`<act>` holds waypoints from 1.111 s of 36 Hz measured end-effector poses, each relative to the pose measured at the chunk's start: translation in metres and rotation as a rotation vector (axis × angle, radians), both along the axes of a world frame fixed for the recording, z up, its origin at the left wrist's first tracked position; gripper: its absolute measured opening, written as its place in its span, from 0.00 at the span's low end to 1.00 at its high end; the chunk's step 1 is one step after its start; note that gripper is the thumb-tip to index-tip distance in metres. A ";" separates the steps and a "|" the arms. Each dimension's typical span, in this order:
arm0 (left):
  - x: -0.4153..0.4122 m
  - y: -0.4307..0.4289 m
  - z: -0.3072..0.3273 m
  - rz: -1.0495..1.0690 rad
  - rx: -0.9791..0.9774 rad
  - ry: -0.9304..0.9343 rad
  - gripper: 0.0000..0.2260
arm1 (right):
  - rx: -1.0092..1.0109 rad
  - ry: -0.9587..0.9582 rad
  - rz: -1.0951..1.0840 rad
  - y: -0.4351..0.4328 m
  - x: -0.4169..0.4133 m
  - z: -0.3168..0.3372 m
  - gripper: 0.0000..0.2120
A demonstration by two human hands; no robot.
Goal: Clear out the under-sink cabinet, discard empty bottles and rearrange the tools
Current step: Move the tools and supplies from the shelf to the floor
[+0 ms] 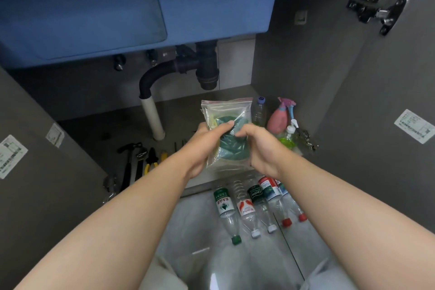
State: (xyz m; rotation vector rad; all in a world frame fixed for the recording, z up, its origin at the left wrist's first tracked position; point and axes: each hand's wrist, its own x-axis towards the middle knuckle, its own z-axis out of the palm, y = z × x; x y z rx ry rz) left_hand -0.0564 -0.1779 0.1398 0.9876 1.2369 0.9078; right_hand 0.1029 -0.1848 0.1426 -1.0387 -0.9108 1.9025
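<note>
Both hands hold a clear zip bag [226, 110] with green and yellow scouring pads inside, upright over the front of the cabinet floor. My left hand [204, 146] grips its left side, my right hand [261, 146] its right side. Several empty plastic bottles [249, 207] lie side by side on the tiled floor in front of the cabinet, caps toward me. On the cabinet floor at the left lie a hammer [128, 160], a wrench [140, 160] and yellow-handled pliers [151, 160], partly hidden by my left forearm.
A black drain trap [207, 66] and white pipe [153, 117] hang below the blue sink. At the cabinet's right rear stand a clear bottle [259, 110], a pink spray bottle [281, 117] and a green pump bottle [289, 136]. Both cabinet doors stand open at either side.
</note>
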 end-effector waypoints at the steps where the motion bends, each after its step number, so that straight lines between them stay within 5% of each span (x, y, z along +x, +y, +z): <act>1: 0.001 0.001 0.000 -0.006 0.008 0.004 0.34 | -0.014 0.008 0.015 0.000 -0.002 0.000 0.24; 6: 0.000 0.002 0.000 -0.086 -0.029 0.032 0.31 | -0.069 -0.058 0.050 0.000 -0.011 -0.002 0.25; 10: -0.020 0.012 -0.008 -0.207 -0.162 0.092 0.18 | -0.117 -0.223 0.141 0.005 -0.002 -0.014 0.20; 15: -0.060 0.028 -0.043 -0.293 -0.250 0.203 0.27 | -0.166 -0.476 0.283 0.017 0.010 -0.032 0.22; 20: -0.094 0.006 -0.133 -0.241 -0.429 0.200 0.37 | -0.190 -0.588 0.247 0.029 0.016 -0.051 0.17; 27: -0.095 -0.043 -0.246 -0.142 -0.681 0.214 0.26 | -0.220 -0.638 0.167 0.041 0.022 -0.079 0.12; 31: -0.081 -0.043 -0.278 0.003 -0.719 0.248 0.16 | -0.231 -0.667 0.163 0.045 0.019 -0.091 0.12; 40: -0.060 -0.013 -0.296 0.146 -0.689 0.178 0.20 | -0.237 -0.672 0.195 0.047 0.004 -0.098 0.13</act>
